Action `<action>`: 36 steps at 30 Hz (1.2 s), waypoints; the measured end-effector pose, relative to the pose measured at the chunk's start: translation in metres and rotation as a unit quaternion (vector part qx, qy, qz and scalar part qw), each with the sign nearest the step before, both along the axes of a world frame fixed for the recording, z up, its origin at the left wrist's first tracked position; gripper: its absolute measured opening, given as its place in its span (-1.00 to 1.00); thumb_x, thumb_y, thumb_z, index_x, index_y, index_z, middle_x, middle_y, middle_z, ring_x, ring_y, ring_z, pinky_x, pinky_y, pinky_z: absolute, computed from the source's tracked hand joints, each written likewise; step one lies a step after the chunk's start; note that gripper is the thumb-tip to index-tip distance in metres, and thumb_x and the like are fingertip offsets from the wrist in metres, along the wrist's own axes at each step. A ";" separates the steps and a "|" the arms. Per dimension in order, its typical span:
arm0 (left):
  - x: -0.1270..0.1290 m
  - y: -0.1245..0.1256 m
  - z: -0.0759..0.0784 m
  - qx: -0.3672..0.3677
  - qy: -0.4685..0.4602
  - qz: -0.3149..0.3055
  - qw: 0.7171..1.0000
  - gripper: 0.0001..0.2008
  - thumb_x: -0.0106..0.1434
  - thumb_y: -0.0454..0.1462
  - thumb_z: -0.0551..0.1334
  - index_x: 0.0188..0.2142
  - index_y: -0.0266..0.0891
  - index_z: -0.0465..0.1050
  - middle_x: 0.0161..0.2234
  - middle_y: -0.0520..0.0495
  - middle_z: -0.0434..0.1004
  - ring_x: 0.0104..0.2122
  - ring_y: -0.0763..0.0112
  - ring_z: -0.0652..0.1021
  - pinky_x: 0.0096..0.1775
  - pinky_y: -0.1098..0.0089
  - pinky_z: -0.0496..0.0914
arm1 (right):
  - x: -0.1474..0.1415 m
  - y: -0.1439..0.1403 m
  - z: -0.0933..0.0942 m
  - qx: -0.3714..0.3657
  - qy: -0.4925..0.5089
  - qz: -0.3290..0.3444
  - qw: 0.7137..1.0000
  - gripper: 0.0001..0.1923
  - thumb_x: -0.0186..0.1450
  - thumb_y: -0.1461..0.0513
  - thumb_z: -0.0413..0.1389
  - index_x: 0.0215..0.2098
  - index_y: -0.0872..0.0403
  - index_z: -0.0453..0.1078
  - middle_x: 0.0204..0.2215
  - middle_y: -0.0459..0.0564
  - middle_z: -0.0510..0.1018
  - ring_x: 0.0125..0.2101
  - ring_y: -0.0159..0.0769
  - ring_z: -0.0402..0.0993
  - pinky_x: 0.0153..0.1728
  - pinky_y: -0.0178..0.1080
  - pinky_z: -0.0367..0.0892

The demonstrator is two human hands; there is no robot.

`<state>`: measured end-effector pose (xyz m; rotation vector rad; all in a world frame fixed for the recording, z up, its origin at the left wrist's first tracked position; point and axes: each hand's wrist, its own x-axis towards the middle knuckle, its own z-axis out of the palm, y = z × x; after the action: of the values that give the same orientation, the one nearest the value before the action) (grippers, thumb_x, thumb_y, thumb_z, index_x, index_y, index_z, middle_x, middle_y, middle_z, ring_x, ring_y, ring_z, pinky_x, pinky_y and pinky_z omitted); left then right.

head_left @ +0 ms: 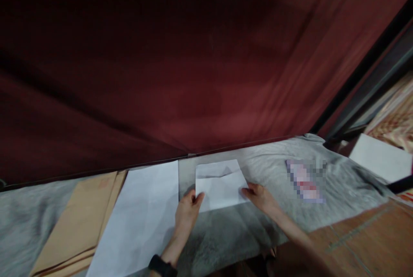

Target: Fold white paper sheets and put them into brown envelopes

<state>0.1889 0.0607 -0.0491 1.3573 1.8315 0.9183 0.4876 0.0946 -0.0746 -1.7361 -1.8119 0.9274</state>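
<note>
A folded sheet of white paper (222, 193) is stretched between both hands over the grey cloth, with a creased layer along its upper part. My left hand (189, 208) pinches its left edge, thumb on top; a dark band circles that wrist. On the right edge, my right hand (263, 197) grips the paper with thumb and fingers closed. Left of it lies larger white paper (138, 221), flat on the cloth. Brown paper envelopes (79, 216), overlapping one another, lie farther left, partly under the white paper.
Grey cloth (222, 247) covers the surface. A dark red fabric wall (206, 96) rises behind it. On the right lies a blurred purple-pink item (305, 182). Beyond it are a white box-like object (380, 158) and a dark frame bar (364, 70). Brown tiled floor (364, 242) shows lower right.
</note>
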 end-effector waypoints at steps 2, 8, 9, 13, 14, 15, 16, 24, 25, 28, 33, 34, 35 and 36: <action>0.001 0.004 0.005 -0.014 0.004 -0.003 1.000 -0.67 0.13 0.00 0.28 -0.56 -0.13 0.31 -0.61 0.12 0.24 -0.52 0.42 0.30 -0.41 0.40 0.10 | -0.004 0.002 0.002 -0.005 -0.080 0.005 0.997 -0.75 0.35 0.14 0.13 -0.47 0.02 0.44 -0.58 -0.10 0.46 -0.48 -0.28 0.43 -0.44 -0.28 0.10; -0.004 0.003 0.012 -0.046 -0.127 -0.026 0.991 -0.52 0.06 0.20 0.28 -0.49 -0.16 0.35 -0.55 0.09 0.32 -0.47 0.37 0.38 -0.40 0.39 0.20 | -0.010 0.005 0.010 -0.019 -0.154 -0.005 0.988 -0.74 0.40 0.15 0.13 -0.42 0.05 0.48 -0.52 -0.07 0.51 -0.43 -0.29 0.49 -0.42 -0.29 0.09; -0.005 0.002 0.012 -0.056 -0.142 -0.039 0.987 -0.50 0.05 0.21 0.28 -0.47 -0.18 0.38 -0.53 0.08 0.35 -0.46 0.36 0.40 -0.40 0.39 0.22 | -0.011 0.006 0.011 -0.021 -0.160 -0.006 0.987 -0.74 0.41 0.15 0.13 -0.41 0.06 0.49 -0.51 -0.06 0.52 -0.42 -0.29 0.50 -0.42 -0.29 0.09; -0.009 0.003 0.008 -0.055 -0.119 -0.074 0.989 -0.53 0.05 0.17 0.27 -0.48 -0.20 0.42 -0.52 0.06 0.35 -0.44 0.34 0.41 -0.40 0.37 0.22 | -0.011 0.008 0.013 -0.027 -0.177 -0.008 0.984 -0.73 0.42 0.15 0.12 -0.38 0.07 0.53 -0.48 -0.03 0.57 -0.40 -0.27 0.54 -0.42 -0.29 0.11; -0.009 0.004 0.007 -0.045 -0.093 -0.069 0.992 -0.56 0.08 0.14 0.25 -0.52 -0.18 0.38 -0.55 0.07 0.31 -0.46 0.35 0.38 -0.40 0.38 0.21 | -0.011 0.009 0.013 -0.026 -0.181 -0.009 0.983 -0.73 0.43 0.14 0.12 -0.37 0.07 0.53 -0.47 -0.02 0.58 -0.39 -0.26 0.55 -0.41 -0.29 0.12; -0.008 0.006 0.006 -0.036 -0.060 -0.060 0.996 -0.60 0.11 0.10 0.23 -0.55 -0.16 0.33 -0.58 0.10 0.25 -0.48 0.37 0.35 -0.40 0.38 0.18 | -0.011 0.010 0.013 -0.024 -0.183 -0.009 0.983 -0.74 0.43 0.14 0.12 -0.36 0.07 0.54 -0.46 -0.02 0.60 -0.38 -0.26 0.55 -0.40 -0.29 0.13; -0.006 0.008 0.006 -0.030 -0.026 -0.052 0.998 -0.63 0.15 0.04 0.21 -0.58 -0.15 0.28 -0.61 0.11 0.21 -0.50 0.39 0.33 -0.40 0.38 0.16 | -0.011 0.010 0.013 -0.021 -0.186 -0.009 0.982 -0.75 0.43 0.15 0.12 -0.35 0.06 0.54 -0.45 -0.02 0.61 -0.37 -0.26 0.56 -0.40 -0.30 0.14; 0.002 0.004 0.004 -0.064 0.034 -0.052 0.996 -0.71 0.26 -0.18 0.16 -0.57 -0.15 0.24 -0.61 0.12 0.24 -0.50 0.40 0.38 -0.40 0.39 0.16 | -0.005 0.013 0.015 -0.007 -0.194 -0.003 0.981 -0.73 0.43 0.13 0.12 -0.36 0.04 0.55 -0.45 -0.04 0.63 -0.41 -0.29 0.54 -0.42 -0.30 0.13; 0.001 0.002 0.002 -0.070 0.031 -0.052 0.996 -0.71 0.27 -0.18 0.16 -0.57 -0.15 0.25 -0.60 0.12 0.26 -0.49 0.39 0.39 -0.40 0.40 0.16 | -0.005 0.013 0.015 -0.005 -0.196 0.000 0.981 -0.73 0.44 0.13 0.11 -0.35 0.04 0.55 -0.44 -0.03 0.64 -0.40 -0.28 0.55 -0.42 -0.29 0.13; 0.001 0.001 0.000 -0.086 0.033 -0.050 0.994 -0.73 0.30 -0.22 0.15 -0.55 -0.16 0.28 -0.60 0.12 0.27 -0.49 0.39 0.40 -0.41 0.40 0.16 | -0.007 0.013 0.016 0.000 -0.203 0.004 0.979 -0.75 0.45 0.13 0.10 -0.30 0.03 0.57 -0.38 0.00 0.67 -0.35 -0.24 0.59 -0.40 -0.29 0.16; 0.001 0.004 0.003 -0.087 0.079 -0.046 0.992 -0.73 0.35 -0.26 0.15 -0.52 -0.17 0.30 -0.59 0.12 0.28 -0.49 0.41 0.39 -0.40 0.41 0.14 | -0.014 0.016 0.019 -0.003 -0.230 -0.010 0.973 -0.71 0.47 0.09 0.07 -0.26 0.04 0.56 -0.34 0.03 0.69 -0.30 -0.18 0.63 -0.38 -0.28 0.21; 0.001 0.005 0.004 -0.089 0.089 -0.044 0.991 -0.72 0.36 -0.26 0.15 -0.51 -0.17 0.30 -0.59 0.12 0.28 -0.49 0.41 0.39 -0.40 0.41 0.14 | -0.015 0.016 0.020 -0.001 -0.237 -0.010 0.972 -0.70 0.48 0.08 0.06 -0.26 0.03 0.56 -0.33 0.02 0.69 -0.29 -0.18 0.64 -0.38 -0.28 0.22; 0.001 0.007 0.005 -0.093 0.096 -0.042 0.990 -0.72 0.37 -0.26 0.15 -0.51 -0.17 0.31 -0.59 0.12 0.28 -0.49 0.41 0.40 -0.40 0.41 0.14 | -0.016 0.016 0.020 0.001 -0.242 -0.010 0.970 -0.69 0.48 0.07 0.06 -0.26 0.03 0.56 -0.33 0.02 0.69 -0.29 -0.17 0.64 -0.38 -0.28 0.23; 0.000 0.008 0.006 -0.098 0.100 -0.040 0.989 -0.72 0.37 -0.26 0.15 -0.50 -0.18 0.31 -0.59 0.12 0.28 -0.49 0.42 0.40 -0.40 0.42 0.14 | -0.016 0.016 0.020 0.004 -0.248 -0.011 0.969 -0.68 0.48 0.06 0.05 -0.25 0.03 0.56 -0.33 0.03 0.69 -0.29 -0.17 0.64 -0.37 -0.28 0.24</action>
<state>0.1893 0.0687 -0.0434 1.4276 1.9439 0.5613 0.4711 0.1111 -0.0545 -2.1153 -2.0797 0.4990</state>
